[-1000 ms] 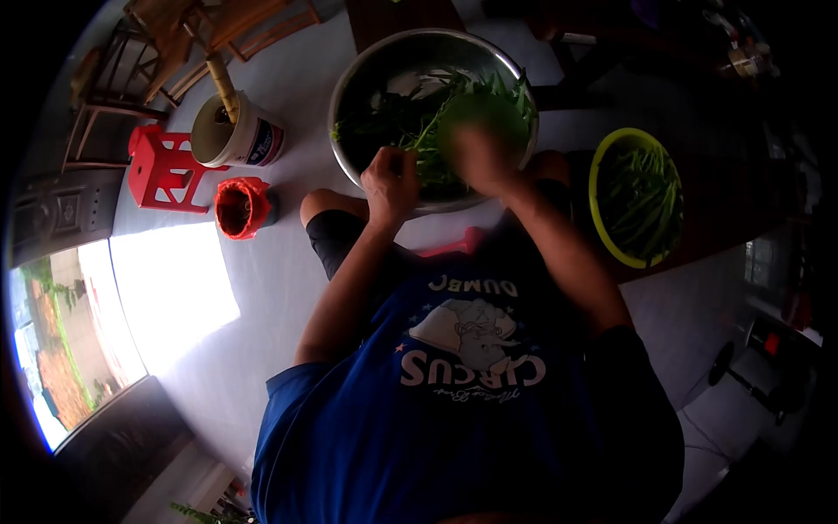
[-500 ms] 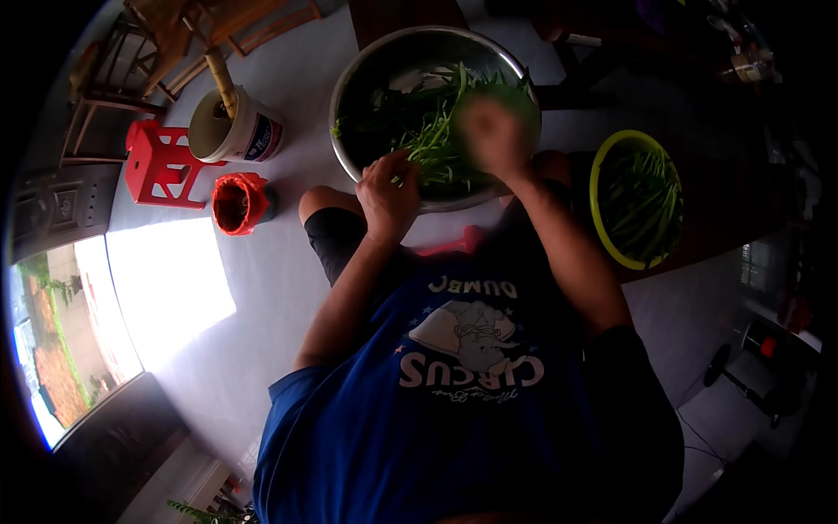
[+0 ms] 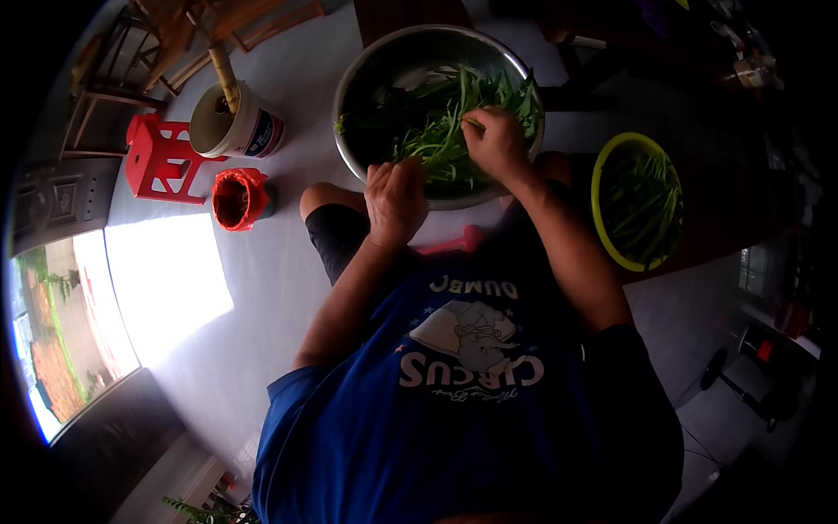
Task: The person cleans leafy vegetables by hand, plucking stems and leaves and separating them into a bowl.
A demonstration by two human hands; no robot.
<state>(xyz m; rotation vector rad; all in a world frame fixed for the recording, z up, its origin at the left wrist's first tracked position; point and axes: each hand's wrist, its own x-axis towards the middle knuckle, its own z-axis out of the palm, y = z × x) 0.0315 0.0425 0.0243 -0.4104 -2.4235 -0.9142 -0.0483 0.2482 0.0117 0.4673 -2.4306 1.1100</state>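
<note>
A wide steel basin (image 3: 347, 155) in front of me holds long-stemmed leafy greens (image 3: 445, 131). Over its near left rim my left hand (image 3: 397, 199) is closed; a few stems run up to its fingers, though the curled fingers hide most of what they hold. My right hand (image 3: 499, 147), above the right part of the basin, pinches a green stem between thumb and fingers, with leaves trailing to the far side. More greens lie loosely beneath both hands.
A yellow-green basket (image 3: 599, 205) of greens stands to the right. At left are a red-lined bin (image 3: 251, 201), a white bucket (image 3: 249, 122) with a bamboo-like handle, and a red stool (image 3: 161, 162). Wooden chairs (image 3: 105, 96) stand at the far left.
My right hand, blurred before, is now sharp and pinches a stem at about the same place. My left hand has turned slightly and shifted a little right.
</note>
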